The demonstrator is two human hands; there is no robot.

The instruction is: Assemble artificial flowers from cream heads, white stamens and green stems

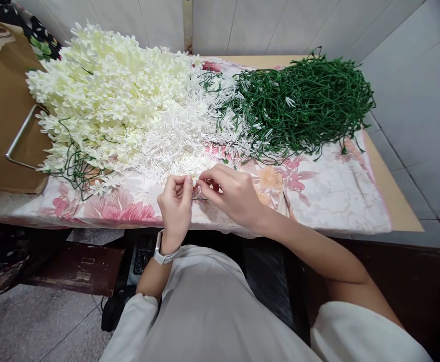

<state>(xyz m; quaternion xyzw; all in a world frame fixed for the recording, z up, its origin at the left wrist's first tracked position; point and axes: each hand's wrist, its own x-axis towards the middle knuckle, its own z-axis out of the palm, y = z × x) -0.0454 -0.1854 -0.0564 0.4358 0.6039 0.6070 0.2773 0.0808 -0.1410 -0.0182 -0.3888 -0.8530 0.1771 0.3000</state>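
Observation:
In the head view my left hand (177, 203), wearing a white watch, is closed in a pinch near the table's front edge. A small white artificial flower piece (195, 182) shows at its thumb and fingertip. My right hand (232, 195) meets it from the right, thumb and fingers also pinched together; what they hold is hidden. A thin dark green stem (200, 199) shows just below the fingertips. Right behind both hands lies a heap of thin white stamen-like pieces (178, 133).
A large pile of cream-white artificial flowers (110, 90) is at the left, a bundle of green plastic stems (306, 103) at the right. A floral cloth (329, 191) covers the table. Left are a brown box (9, 110) and a metal handle (20, 136). A tiled wall (242, 25) stands behind.

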